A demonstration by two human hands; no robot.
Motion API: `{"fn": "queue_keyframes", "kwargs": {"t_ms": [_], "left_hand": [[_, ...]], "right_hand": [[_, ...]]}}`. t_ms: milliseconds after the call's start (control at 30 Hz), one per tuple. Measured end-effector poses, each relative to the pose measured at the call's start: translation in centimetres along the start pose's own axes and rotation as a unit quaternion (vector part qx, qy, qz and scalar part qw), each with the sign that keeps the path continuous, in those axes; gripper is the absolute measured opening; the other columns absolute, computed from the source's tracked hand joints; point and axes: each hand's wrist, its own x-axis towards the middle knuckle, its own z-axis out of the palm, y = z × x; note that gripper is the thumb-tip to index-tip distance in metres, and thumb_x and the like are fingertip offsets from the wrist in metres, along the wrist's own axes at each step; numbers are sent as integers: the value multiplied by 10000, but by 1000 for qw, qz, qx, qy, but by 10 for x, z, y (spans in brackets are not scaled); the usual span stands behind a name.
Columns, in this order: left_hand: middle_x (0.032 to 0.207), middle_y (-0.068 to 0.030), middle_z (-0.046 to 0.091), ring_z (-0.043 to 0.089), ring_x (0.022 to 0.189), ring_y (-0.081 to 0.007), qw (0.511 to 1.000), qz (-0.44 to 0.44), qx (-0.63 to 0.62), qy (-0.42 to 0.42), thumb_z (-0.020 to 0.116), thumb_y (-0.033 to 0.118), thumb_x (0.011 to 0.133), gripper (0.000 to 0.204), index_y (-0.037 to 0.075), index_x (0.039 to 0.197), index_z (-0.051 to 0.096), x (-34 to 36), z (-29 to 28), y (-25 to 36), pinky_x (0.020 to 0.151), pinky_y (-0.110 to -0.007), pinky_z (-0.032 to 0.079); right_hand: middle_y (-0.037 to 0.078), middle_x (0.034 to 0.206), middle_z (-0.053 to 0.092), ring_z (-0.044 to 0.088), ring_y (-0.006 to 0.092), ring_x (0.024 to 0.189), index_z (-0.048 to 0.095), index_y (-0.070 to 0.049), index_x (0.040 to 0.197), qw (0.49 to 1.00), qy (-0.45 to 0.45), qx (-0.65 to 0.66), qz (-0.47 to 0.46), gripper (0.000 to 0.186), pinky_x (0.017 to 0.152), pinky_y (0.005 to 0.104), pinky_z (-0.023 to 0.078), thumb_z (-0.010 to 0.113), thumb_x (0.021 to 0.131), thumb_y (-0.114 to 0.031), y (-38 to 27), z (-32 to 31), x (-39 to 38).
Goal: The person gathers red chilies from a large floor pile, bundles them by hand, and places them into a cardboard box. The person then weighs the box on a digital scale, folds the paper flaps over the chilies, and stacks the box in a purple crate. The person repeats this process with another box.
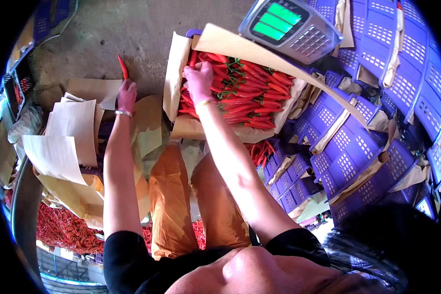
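My left hand (127, 95), in a pink glove, grips a long red chili (123, 66) that sticks up from the fingers, over brown paper sheets (88, 87) left of the box. My right hand (200, 83), also gloved in pink, is closed on a red chili (192, 59) at the left side of a paper-lined box (175, 73). Inside the box, rows of red chilies (250, 100) lie side by side with green stems showing. A large paper flap (220, 34) stands along the box's back and right side.
A scale (289, 34) with a green display sits behind the box. Several purple crates (392, 54) are stacked on the right. White and brown paper (71, 125) is piled at left. A large heap of chilies (63, 230) lies low on the left. My trousered legs are below the box.
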Motion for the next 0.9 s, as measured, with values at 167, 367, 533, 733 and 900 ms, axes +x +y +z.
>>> {"fn": "queue_keyframes", "kwargs": {"t_ms": [167, 367, 533, 733, 900], "left_hand": [[1209, -267, 567, 551, 1135, -405, 978, -1, 158, 136, 674, 404, 859, 643, -4, 1321, 492, 75, 22, -18, 963, -451, 445], [1185, -276, 611, 590, 1109, -443, 939, 16, 232, 252, 722, 455, 818, 726, 10, 1325, 454, 113, 36, -13, 946, -482, 463], [896, -176, 714, 690, 861, -311, 941, -149, 65, 296, 731, 335, 798, 460, -1, 1093, 624, 146, 11, -22, 733, -414, 523], [650, -57, 593, 600, 591, -192, 963, -111, -149, 196, 683, 153, 831, 161, 18, 889, 617, 105, -38, -82, 530, -318, 468], [806, -11, 587, 525, 679, -96, 984, 111, -96, 97, 636, 67, 877, 73, 50, 869, 566, -63, 36, 42, 612, -266, 457]], "right_hand": [[38, 841, 666, 470, 6, 550, 460, -22, 1354, 982, -170, -82, 2, 457, 452, 170, 330, 615, 930, -91, -35, -104, -55], [13, 911, 633, 448, 8, 641, 441, -23, 1380, 968, -172, -96, 153, 468, 543, 173, 366, 593, 938, -55, -10, -245, -127], [82, 885, 686, 533, 56, 587, 481, -22, 1333, 976, -48, -48, 208, 506, 499, 201, 410, 660, 899, -211, 82, -381, -220], [144, 1222, 596, 630, 186, 904, 359, -106, 1493, 843, 4, -403, 355, 735, 728, 312, 535, 723, 874, -262, 177, -474, -275], [-3, 990, 620, 554, 83, 829, 544, -55, 1344, 942, -29, -245, 226, 462, 693, 255, 484, 662, 915, -181, 131, -382, -234]]}}
